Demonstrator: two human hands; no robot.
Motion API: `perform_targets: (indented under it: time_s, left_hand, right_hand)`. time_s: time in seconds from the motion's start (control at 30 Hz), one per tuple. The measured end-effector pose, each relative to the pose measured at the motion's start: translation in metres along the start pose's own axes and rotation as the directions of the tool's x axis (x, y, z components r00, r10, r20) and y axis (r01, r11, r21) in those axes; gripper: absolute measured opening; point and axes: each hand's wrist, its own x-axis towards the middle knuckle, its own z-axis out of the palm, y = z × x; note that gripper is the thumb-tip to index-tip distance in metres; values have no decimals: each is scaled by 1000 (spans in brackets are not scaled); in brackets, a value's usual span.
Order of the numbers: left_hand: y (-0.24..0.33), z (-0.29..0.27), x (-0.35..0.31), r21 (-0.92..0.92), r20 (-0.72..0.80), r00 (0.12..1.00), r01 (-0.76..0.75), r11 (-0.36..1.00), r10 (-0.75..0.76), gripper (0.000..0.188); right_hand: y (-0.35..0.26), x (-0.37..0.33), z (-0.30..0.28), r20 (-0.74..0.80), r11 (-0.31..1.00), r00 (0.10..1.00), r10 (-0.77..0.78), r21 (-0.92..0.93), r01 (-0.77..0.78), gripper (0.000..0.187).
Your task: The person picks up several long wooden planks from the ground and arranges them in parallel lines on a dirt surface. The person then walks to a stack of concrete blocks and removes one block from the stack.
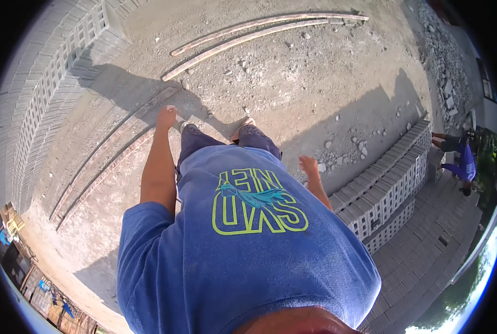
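Note:
My left hand (166,117) hangs out in front of my left hip, beside my dark trouser leg (195,139). Its fingers are curled in, and no object shows in them. At my right side my right hand (309,165) is held low, its thumb standing a little apart from loosely bent fingers, with nothing held. Neither hand touches anything. Nearest to the right hand are a stack of grey hollow concrete blocks (382,195) and some broken lumps (351,151) on the ground.
A long wall of stacked hollow blocks (53,78) stands at the left. Long wooden beams (248,36) lie ahead, and more rails (106,161) lie at left. Rubble (446,72) is heaped far right. Another person in purple (466,161) bends beside the right-hand blocks.

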Motion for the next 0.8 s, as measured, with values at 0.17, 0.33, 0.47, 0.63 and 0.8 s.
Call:
perform_targets:
  time_s: [0.17, 0.33, 0.47, 0.63, 0.8]
  left_hand:
    - [-74, 5, -20, 453, 164, 986, -83, 888, 8, 39]
    - [9, 47, -58, -109, 27, 968, 250, 962, -248, 36]
    - [-6, 15, -50, 227, 144, 970, 158, 961, -194, 36]
    - [36, 12, 11, 170, -97, 989, 130, 977, -115, 35]
    - [104, -3, 101, 91, 19, 998, -57, 994, 55, 36]
  right_hand:
    - [-165, 93, -107, -193, 974, 956, -221, 15, 228, 47]
    - [-268, 136, -176, -119, 931, 927, -355, -132, 339, 47]
    - [-308, 131, -153, -85, 919, 916, -393, -63, 389, 49]
    - [-233, 104, -124, -84, 956, 952, -293, -33, 291, 47]
    - [-66, 74, -82, 13, 951, 973, 230, 210, -227, 37]
